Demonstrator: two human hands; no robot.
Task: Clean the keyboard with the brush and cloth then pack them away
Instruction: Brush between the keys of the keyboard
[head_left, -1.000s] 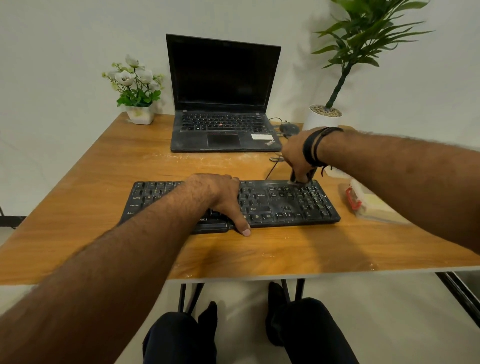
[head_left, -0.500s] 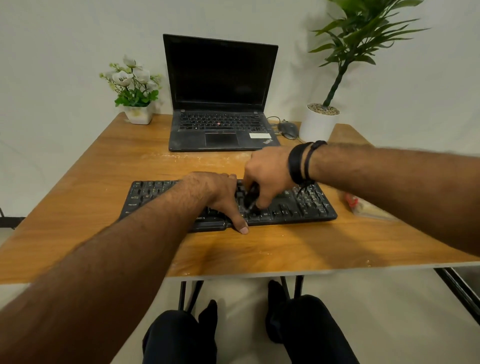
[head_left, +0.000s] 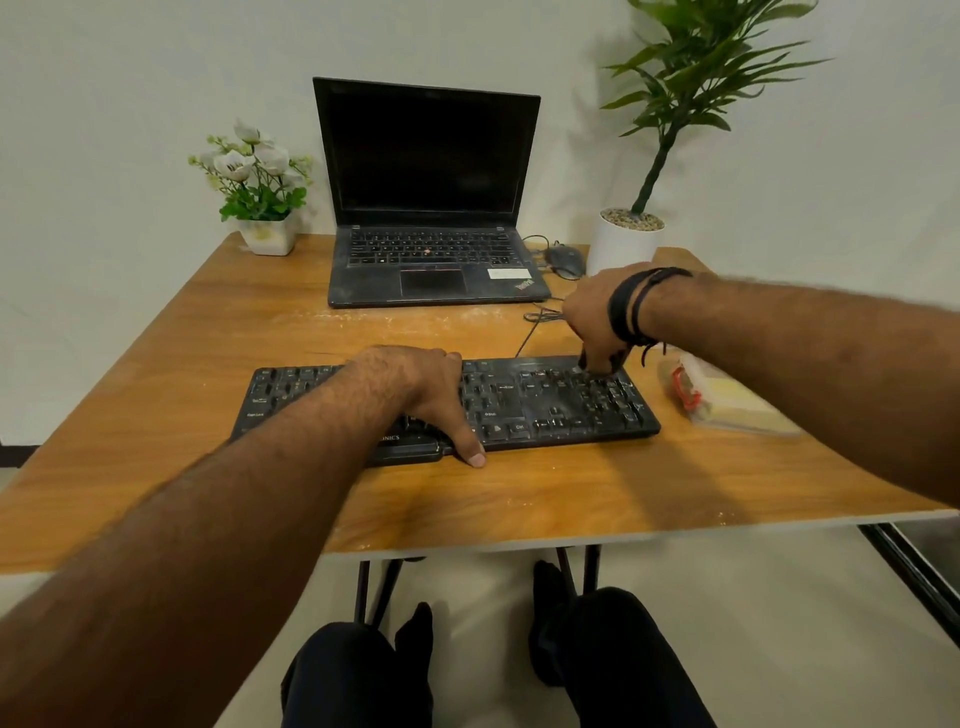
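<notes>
Upper left of the frame there's a little white pot of flowers (head_left: 260, 187) on the wooden table (head_left: 156, 364). Next over, top center, an open laptop (head_left: 431, 208) with a dark screen. Below it, mid-frame, sits the black keyboard (head_left: 545, 400), pretty dusty on its right half. The left hand (head_left: 421, 395) lies flat across the keyboard's middle, fingers relaxed, thumb over the front edge. Further right, the right hand (head_left: 592, 317) is clenched around something dark at the keyboard's upper right corner, probably the brush (head_left: 597, 366), though only its tip shows. A mouse (head_left: 563, 260) and tall potted plant (head_left: 670, 104) sit behind. A clear pouch (head_left: 722, 400) lies right of the keyboard.
</notes>
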